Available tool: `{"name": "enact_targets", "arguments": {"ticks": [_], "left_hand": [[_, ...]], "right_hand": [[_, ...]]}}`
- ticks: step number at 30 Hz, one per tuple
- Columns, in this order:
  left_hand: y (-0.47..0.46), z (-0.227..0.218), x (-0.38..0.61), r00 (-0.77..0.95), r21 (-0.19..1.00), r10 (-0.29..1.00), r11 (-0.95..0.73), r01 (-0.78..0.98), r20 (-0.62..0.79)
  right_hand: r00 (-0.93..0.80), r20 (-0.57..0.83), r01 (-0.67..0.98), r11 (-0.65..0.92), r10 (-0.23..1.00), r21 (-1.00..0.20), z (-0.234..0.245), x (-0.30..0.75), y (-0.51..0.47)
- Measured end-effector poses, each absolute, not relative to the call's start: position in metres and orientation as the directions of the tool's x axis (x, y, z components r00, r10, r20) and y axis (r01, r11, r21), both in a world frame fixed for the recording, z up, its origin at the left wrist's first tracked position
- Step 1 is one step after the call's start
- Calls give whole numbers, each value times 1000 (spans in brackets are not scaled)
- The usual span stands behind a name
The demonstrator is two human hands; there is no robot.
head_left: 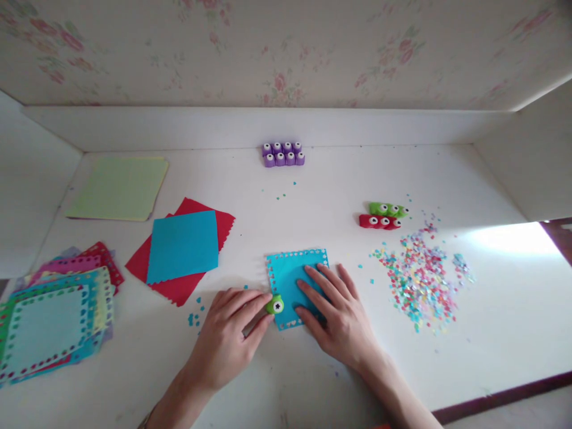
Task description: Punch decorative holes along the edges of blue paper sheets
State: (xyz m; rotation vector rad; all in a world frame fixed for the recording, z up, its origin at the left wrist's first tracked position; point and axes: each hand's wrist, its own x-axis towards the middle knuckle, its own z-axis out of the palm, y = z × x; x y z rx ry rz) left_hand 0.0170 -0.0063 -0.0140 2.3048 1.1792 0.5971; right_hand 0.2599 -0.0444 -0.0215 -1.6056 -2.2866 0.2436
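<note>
My left hand [239, 325] pinches a small green craft punch [276, 304] with a star mark on its white button. The punch sits over the left edge of a blue paper square [286, 277]. Small punched holes run along the top, left and bottom edges of that sheet; its right side is mostly hidden. With fingers spread, my right hand [335, 307] lies flat on the paper and presses it to the table. A few blue paper bits [194, 319] lie to the left of my left hand.
Purple punches [283, 154] stand at the back, green punches [388, 209] and red punches [379, 222] at right. Confetti [424, 280] is heaped nearby. Blue paper [183, 244] on red sheets [179, 292], pale green sheets [120, 187] and punched sheets [49, 325] lie left.
</note>
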Motion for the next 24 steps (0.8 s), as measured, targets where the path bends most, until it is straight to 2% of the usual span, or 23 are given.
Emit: {"name": "enact_targets", "arguments": {"ticks": [24], "left_hand": [[-5,-11,17,540,587,828,-514,626,149]], "right_hand": [[-295,176,885,338,939,-320,-21,260,-45]]}}
